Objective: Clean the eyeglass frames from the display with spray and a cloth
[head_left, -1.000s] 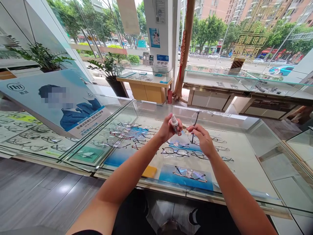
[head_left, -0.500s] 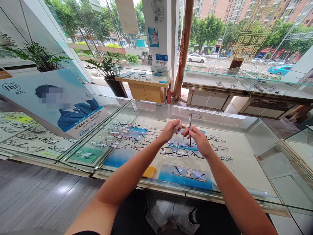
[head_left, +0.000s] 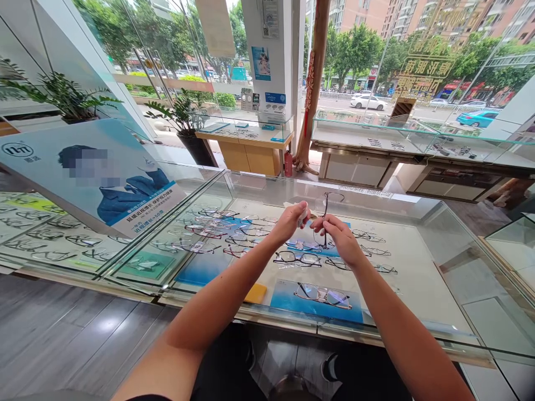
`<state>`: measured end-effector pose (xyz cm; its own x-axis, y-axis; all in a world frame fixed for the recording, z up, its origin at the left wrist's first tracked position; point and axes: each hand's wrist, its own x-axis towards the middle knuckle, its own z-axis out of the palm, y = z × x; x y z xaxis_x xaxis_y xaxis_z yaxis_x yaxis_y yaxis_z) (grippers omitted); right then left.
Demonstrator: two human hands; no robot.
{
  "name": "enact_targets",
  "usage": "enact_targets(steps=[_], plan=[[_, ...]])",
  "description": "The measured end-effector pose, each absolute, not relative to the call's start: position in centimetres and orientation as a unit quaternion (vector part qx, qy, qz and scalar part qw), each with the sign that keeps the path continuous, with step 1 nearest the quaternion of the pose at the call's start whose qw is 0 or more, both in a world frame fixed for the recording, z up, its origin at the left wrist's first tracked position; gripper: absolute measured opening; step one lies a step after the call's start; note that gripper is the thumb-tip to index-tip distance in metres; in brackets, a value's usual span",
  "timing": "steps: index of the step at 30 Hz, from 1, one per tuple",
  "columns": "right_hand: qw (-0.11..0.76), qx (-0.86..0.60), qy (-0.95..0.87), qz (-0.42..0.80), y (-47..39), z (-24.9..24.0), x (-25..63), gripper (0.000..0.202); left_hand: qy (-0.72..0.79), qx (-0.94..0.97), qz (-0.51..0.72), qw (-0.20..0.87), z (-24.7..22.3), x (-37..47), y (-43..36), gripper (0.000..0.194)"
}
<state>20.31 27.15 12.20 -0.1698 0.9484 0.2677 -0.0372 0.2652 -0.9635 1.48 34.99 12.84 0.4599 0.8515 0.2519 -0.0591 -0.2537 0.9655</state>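
My right hand [head_left: 336, 234] is closed on a pair of dark-framed eyeglasses [head_left: 326, 207], held on edge above the glass display case [head_left: 422, 245]. To its left, my left hand [head_left: 291, 221] is closed around something white, like a crumpled cloth or tissue [head_left: 302, 214]; most of it is hidden by the fingers. The two hands are close together but apart. Below them, several eyeglasses lie in the case, among them a black-framed pair [head_left: 297, 258]. Nearer to me, another pair of eyeglasses [head_left: 322, 295] rests on a blue card [head_left: 284, 305].
A tilted advertising board [head_left: 137, 220] stands on the case at left. A yellow item [head_left: 255, 293] lies by the front edge inside. Beyond are more display cases [head_left: 355, 140], a wooden post [head_left: 314, 83], a red fire extinguisher [head_left: 288, 164] and a potted plant [head_left: 196, 149].
Both hands and the held eyeglasses stay almost in the same place. The white car outside has moved to the right.
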Motion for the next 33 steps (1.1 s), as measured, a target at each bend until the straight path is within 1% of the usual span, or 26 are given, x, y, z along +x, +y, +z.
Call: enact_targets(steps=[7, 11, 14, 17, 19, 21, 23, 25, 27, 29, 31, 33], plan=[[0.584, -0.375, -0.527, 0.49, 27.7, 12.3, 20.5, 0.027, 0.301, 0.718, 0.387, 0.494, 13.2, 1.6, 34.6, 0.064], [0.6, -0.378, -0.503, 0.493, 27.8, 12.3, 20.6, 0.025, 0.288, 0.757, 0.345, 0.474, 12.5, 1.9, 34.5, 0.06], [0.604, -0.375, -0.498, 0.497, 27.8, 12.4, 20.7, 0.025, 0.281, 0.763, 0.322, 0.485, 12.1, 2.1, 34.3, 0.059], [0.604, -0.378, -0.498, 0.495, 27.6, 12.6, 20.7, 0.025, 0.273, 0.748, 0.336, 0.503, 12.4, 1.8, 34.5, 0.06], [0.605, -0.384, -0.495, 0.491, 27.5, 12.8, 20.6, 0.025, 0.281, 0.733, 0.371, 0.497, 12.7, 1.2, 35.1, 0.061], [0.605, -0.388, -0.496, 0.487, 27.5, 12.9, 20.6, 0.026, 0.318, 0.709, 0.425, 0.465, 12.9, 0.3, 36.4, 0.055], [0.603, -0.393, -0.499, 0.483, 27.5, 12.9, 20.6, 0.027, 0.378, 0.674, 0.481, 0.415, 12.9, -0.7, 38.1, 0.038], [0.602, -0.398, -0.5, 0.479, 27.6, 12.9, 20.7, 0.026, 0.44, 0.632, 0.513, 0.381, 12.6, -1.9, 39.9, 0.02], [0.601, -0.394, -0.499, 0.484, 27.7, 12.7, 20.8, 0.026, 0.508, 0.596, 0.517, 0.346, 12.2, -3.0, 41.5, 0.02], [0.603, -0.385, -0.498, 0.49, 27.8, 12.6, 20.9, 0.025, 0.568, 0.581, 0.51, 0.284, 11.7, -4.1, 42.5, 0.023], [0.604, -0.38, -0.499, 0.492, 27.9, 12.6, 21.0, 0.025, 0.595, 0.598, 0.487, 0.225, 11.4, -5.0, 43.0, 0.024], [0.603, -0.382, -0.502, 0.488, 27.9, 12.5, 21.0, 0.025, 0.598, 0.625, 0.462, 0.198, 11.2, -5.8, 43.2, 0.025]])
